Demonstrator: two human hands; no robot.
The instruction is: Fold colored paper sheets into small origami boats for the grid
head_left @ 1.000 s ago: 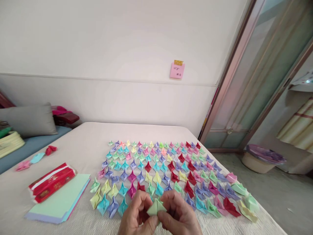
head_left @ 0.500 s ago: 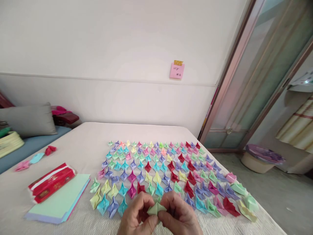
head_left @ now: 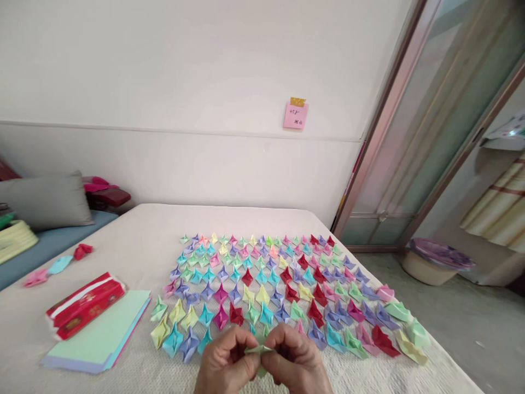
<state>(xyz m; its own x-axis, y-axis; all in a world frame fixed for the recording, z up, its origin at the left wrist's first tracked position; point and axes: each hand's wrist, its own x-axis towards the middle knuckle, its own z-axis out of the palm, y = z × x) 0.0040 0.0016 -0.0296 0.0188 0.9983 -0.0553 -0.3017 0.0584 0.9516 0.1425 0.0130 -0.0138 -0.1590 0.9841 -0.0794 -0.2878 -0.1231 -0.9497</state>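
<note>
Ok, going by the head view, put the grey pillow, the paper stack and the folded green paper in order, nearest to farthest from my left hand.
1. Folded green paper: pinched in your left hand.
2. Paper stack: to the left.
3. Grey pillow: far left, beyond the stack.

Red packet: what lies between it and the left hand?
In the head view, from red packet to left hand: part of the paper stack, a strip of cloth, then yellow, cyan and purple folded papers.

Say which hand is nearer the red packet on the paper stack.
Left. The left hand, pinching the green paper, is right of the red packet and lower in view; the right hand is farther right, on the paper's other side.
</note>
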